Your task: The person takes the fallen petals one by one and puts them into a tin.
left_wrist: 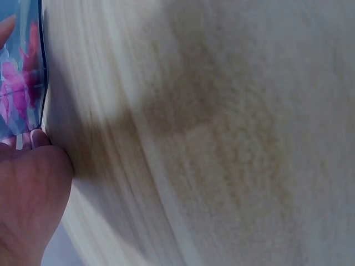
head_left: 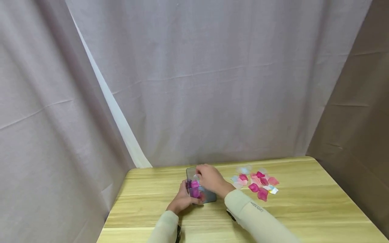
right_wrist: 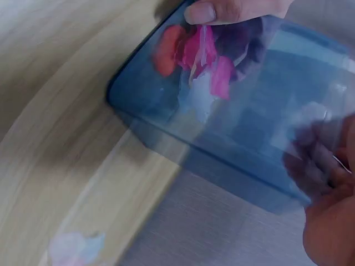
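Observation:
In the head view a see-through blue-grey plastic box (head_left: 209, 196) stands on the wooden table, with pink, purple, red and pale artificial petals (right_wrist: 199, 55) inside. My left hand (head_left: 181, 199) grips its near left corner, thumb along the near side. In the left wrist view that hand (left_wrist: 33, 183) shows at the box's edge. My right hand (head_left: 212, 179) is over the box's far part, fingers curled down. A whitish petal (head_left: 196, 176) shows at its fingertips, pinched there. The right wrist view shows those fingers (right_wrist: 324, 160) partly through the clear plastic.
Loose pink, red, white and light-blue petals (head_left: 257, 182) lie spread on the table (head_left: 304, 202) right of the box. Grey curtains (head_left: 225, 101) hang behind the table and at both sides.

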Available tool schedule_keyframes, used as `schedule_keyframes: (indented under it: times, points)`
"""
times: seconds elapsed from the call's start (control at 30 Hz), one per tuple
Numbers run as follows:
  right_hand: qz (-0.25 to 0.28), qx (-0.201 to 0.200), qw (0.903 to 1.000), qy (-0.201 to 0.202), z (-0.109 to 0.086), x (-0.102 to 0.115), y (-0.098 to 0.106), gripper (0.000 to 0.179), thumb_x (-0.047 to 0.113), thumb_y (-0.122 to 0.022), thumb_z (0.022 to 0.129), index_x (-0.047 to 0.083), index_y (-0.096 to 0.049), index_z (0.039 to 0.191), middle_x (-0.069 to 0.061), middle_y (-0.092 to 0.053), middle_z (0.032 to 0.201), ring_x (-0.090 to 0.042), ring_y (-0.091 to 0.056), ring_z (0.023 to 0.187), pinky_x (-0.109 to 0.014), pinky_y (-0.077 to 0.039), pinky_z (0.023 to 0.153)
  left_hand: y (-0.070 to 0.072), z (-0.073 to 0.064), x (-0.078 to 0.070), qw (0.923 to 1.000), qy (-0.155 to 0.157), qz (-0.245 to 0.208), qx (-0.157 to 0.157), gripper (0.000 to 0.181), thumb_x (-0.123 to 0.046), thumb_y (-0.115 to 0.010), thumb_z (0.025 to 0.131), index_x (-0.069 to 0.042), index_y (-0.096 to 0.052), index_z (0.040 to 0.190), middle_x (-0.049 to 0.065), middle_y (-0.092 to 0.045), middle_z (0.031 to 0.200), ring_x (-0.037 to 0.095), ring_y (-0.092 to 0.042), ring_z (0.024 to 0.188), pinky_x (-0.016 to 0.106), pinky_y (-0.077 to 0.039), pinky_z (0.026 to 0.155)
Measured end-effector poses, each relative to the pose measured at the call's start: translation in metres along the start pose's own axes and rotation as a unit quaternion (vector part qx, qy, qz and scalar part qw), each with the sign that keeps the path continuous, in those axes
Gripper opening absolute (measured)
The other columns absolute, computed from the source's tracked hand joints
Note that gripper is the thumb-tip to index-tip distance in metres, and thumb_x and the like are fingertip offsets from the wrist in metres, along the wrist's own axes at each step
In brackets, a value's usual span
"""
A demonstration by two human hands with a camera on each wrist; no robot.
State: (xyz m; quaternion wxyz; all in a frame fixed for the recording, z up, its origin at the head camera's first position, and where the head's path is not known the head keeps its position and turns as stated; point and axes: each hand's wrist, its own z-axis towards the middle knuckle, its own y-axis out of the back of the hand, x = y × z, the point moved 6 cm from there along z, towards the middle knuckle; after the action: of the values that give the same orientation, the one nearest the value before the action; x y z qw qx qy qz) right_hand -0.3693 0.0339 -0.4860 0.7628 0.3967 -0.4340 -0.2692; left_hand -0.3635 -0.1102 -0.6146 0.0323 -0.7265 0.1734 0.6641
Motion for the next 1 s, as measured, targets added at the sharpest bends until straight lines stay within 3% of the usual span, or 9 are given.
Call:
schedule_keyframes:
  times: [0.07, 0.17, 0.53, 0.73, 1.0]
  points:
    - [-0.005, 0.032, 0.9993, -0.018, 0.005, -0.003, -0.008, 0.015, 0.006, -0.066, 0.098, 0.014, -0.069, 0.087, 0.004, -0.067, 0.079, -0.011, -0.056, 0.072, -0.03, -0.05, 0.067, -0.001, -0.001, -0.001, 0.9999, 0.0, 0.015, -0.004, 0.112, -0.006, -0.097, 0.066, -0.006, -0.028, 0.155, 0.02, -0.051, 0.149, 0.032, -0.058, 0.134, 0.059, -0.037, 0.126]
    - [0.0, 0.057, 0.9972, -0.049, 0.008, -0.006, -0.014, 0.019, 0.006, -0.064, 0.096, 0.016, -0.065, 0.081, 0.005, -0.06, 0.071, -0.011, -0.049, 0.063, -0.027, -0.043, 0.06, -0.001, -0.002, -0.003, 0.9998, 0.0, 0.018, -0.005, 0.113, -0.008, -0.097, 0.065, -0.006, -0.029, 0.155, 0.02, -0.05, 0.151, 0.033, -0.057, 0.135, 0.061, -0.035, 0.126]
    - [-0.008, 0.053, 0.995, -0.085, 0.005, -0.003, -0.019, 0.029, 0.006, -0.065, 0.09, 0.02, -0.055, 0.067, 0.007, -0.044, 0.059, -0.01, -0.04, 0.056, -0.027, -0.033, 0.052, -0.002, -0.005, 0.003, 1.0, 0.004, -0.005, 0.007, 0.112, -0.004, -0.095, 0.068, -0.008, -0.024, 0.156, 0.02, -0.051, 0.149, 0.025, -0.067, 0.124, 0.054, -0.042, 0.124]
    - [-0.02, 0.047, 0.9953, -0.082, 0.006, -0.005, -0.022, 0.026, 0.009, -0.066, 0.09, 0.022, -0.06, 0.069, 0.009, -0.055, 0.062, -0.01, -0.047, 0.059, -0.027, -0.04, 0.055, -0.002, -0.005, 0.003, 0.9998, 0.002, -0.015, 0.008, 0.11, 0.0, -0.093, 0.068, -0.007, -0.024, 0.154, 0.021, -0.063, 0.138, 0.026, -0.074, 0.111, 0.047, -0.051, 0.117]
    - [-0.022, 0.039, 0.9947, -0.093, 0.007, -0.008, -0.021, 0.016, 0.011, -0.069, 0.09, 0.02, -0.072, 0.077, 0.007, -0.068, 0.072, -0.011, -0.057, 0.066, -0.032, -0.053, 0.064, 0.0, -0.006, 0.001, 1.0, 0.008, 0.002, -0.002, 0.113, -0.005, -0.095, 0.067, -0.008, -0.025, 0.156, 0.02, -0.053, 0.148, 0.025, -0.069, 0.12, 0.058, -0.036, 0.126]
